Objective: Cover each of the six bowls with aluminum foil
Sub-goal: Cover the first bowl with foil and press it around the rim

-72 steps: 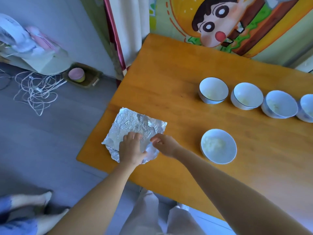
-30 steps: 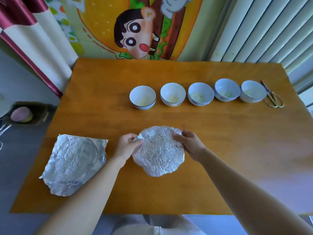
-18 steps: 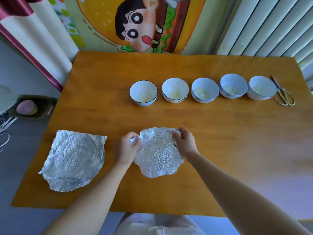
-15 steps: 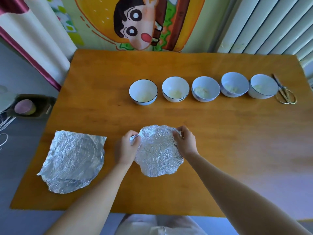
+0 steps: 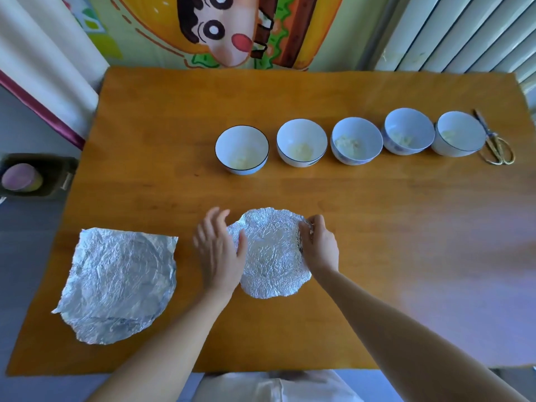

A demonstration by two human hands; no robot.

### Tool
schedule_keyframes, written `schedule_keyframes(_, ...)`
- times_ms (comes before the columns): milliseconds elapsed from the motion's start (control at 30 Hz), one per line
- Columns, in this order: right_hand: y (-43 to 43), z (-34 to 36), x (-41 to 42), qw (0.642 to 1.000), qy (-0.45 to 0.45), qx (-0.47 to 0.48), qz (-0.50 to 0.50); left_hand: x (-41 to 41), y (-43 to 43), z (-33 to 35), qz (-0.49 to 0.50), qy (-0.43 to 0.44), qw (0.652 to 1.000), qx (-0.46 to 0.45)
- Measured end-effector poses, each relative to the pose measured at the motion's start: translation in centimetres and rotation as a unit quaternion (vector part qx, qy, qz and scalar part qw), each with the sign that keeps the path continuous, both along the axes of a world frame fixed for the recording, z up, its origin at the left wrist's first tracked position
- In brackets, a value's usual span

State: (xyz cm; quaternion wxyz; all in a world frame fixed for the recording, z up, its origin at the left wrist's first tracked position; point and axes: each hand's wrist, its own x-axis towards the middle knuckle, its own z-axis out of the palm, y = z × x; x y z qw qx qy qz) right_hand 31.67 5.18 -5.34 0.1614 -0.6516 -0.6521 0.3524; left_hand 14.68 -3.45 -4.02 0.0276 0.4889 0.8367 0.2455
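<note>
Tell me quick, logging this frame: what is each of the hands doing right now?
Left hand: open, fingers spread, against the foil-covered bowl.
Right hand: closed, pinching the foil at the bowl's rim.

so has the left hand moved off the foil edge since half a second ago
Yes. The left hand has opened and now lies flat against the left side of the foil-covered bowl, which itself stays put below the leftmost bowl of the row.

home room: wooden table [image 5: 174,126], cartoon wall poster [image 5: 226,30], curtain [image 5: 43,68], radiator [image 5: 464,30]
</note>
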Motion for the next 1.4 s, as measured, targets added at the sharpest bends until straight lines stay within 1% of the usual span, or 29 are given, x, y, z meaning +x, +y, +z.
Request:
schedule_keyframes(67,0.0,-0.2,-0.1,1.0,-0.001,0.0,-0.006,1.3,0.4,0.2,-0.128,0.041,0.991,-0.013)
schedule_keyframes(100,0.0,-0.3,-0.1,1.0,0.0,-0.002,-0.007,1.9,0.5,0.0,-0.187,0.061,0.98,-0.044)
schedule_keyframes(133,0.0,-0.4,0.0,1.0,0.001,-0.006,-0.009,2.4,0.7,-0.5,-0.226,0.084,0.967,-0.084)
schedule_keyframes(200,0.0,-0.4,0.0,1.0,0.0,-0.017,-0.009,3.0,0.7,-1.4,-0.245,0.108,0.95,-0.159)
schedule_keyframes(267,0.1,-0.1,0.1,1.0,-0.012,-0.018,-0.013,3.1,0.6,-2.0,-0.232,0.102,0.947,-0.195)
schedule_keyframes(300,0.0,0.3,0.2,1.0,-0.011,0.002,-0.014,3.1,0.5,-2.2,-0.229,0.101,0.947,-0.202)
schedule_keyframes(333,-0.1,0.6,0.2,0.999,-0.004,0.049,-0.005,3.0,0.5,-2.2,-0.229,0.1,0.946,-0.208)
schedule_keyframes(400,-0.5,1.3,-0.1,0.981,-0.002,0.18,0.068,2.9,0.5,-2.3,-0.232,0.094,0.943,-0.219)
schedule_keyframes(433,-0.8,1.6,-0.4,0.966,-0.014,0.226,0.128,2.9,0.5,-2.3,-0.234,0.088,0.943,-0.222)
schedule_keyframes(467,-1.0,1.7,-0.8,0.947,-0.03,0.251,0.199,2.9,0.6,-2.4,-0.235,0.078,0.943,-0.222)
schedule_keyframes(533,-1.5,1.3,-1.5,0.906,-0.075,0.25,0.334,2.9,0.6,-2.2,-0.235,0.062,0.944,-0.222)
schedule_keyframes(567,-1.7,0.8,-1.6,0.894,-0.097,0.228,0.374,3.0,0.5,-2.1,-0.233,0.057,0.945,-0.223)
schedule_keyframes(600,-1.8,0.3,-1.5,0.891,-0.113,0.203,0.39,2.9,0.5,-2.0,-0.229,0.053,0.946,-0.221)
schedule_keyframes(700,-1.6,-0.8,-1.1,0.899,-0.146,0.157,0.382,2.4,0.2,-2.0,-0.235,0.062,0.945,-0.218)
schedule_keyframes(800,-1.5,-0.8,-1.1,0.888,-0.191,0.163,0.385,1.8,-0.1,-2.1,-0.253,0.097,0.936,-0.224)
schedule_keyframes(900,-1.6,-0.7,-1.1,0.883,-0.214,0.17,0.381,1.0,-0.8,-1.9,-0.261,0.111,0.932,-0.224)
schedule_keyframes(1000,-1.7,-0.1,-1.2,0.888,-0.217,0.186,0.36,-0.1,-1.6,-1.4,-0.241,0.116,0.941,-0.208)
schedule_keyframes(1100,-2.0,0.4,-1.9,0.882,-0.211,0.198,0.371,-0.2,-1.6,-1.2,-0.237,0.123,0.947,-0.179)
schedule_keyframes(1267,-1.5,-0.4,-1.5,0.88,-0.22,0.176,0.382,0.0,-1.5,-2.4,-0.226,0.102,0.95,-0.188)
schedule_keyframes(1400,-0.9,-0.3,-1.4,0.883,-0.215,0.17,0.382,-0.4,-1.4,-2.1,-0.204,0.093,0.959,-0.172)
